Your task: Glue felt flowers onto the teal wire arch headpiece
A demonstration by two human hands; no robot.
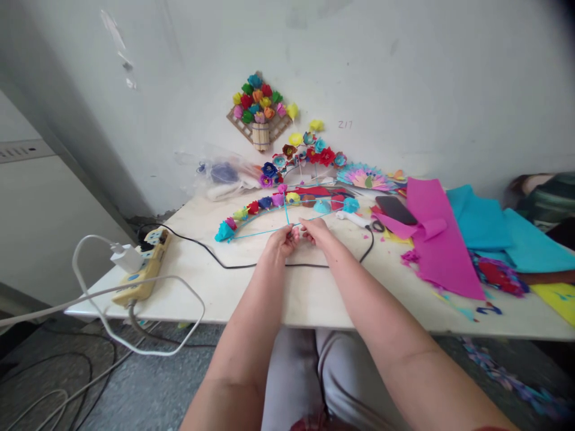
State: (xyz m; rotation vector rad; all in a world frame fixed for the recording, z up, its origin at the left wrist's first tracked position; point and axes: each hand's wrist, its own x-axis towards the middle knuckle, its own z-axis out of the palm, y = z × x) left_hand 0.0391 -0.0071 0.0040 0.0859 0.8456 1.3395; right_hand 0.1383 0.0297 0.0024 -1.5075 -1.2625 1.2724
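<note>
Both my hands meet near the middle of the white table (287,293). My left hand (283,241) and my right hand (317,230) are closed in pinches on thin blue wire stems (286,216) of a curved garland. The garland (265,205) is an arc of small coloured paper flowers, running from a cyan flower (223,231) on the left toward a cyan flower (351,205) on the right. The wires cross just above my fingertips.
A yellow power strip (144,272) with a white charger lies at the table's left edge; a black cable (233,264) runs to a white glue gun (354,218). Magenta (438,245) and cyan (498,230) paper sheets, a dark phone (395,209), more paper flowers (305,152) and a wall basket (259,114) surround them.
</note>
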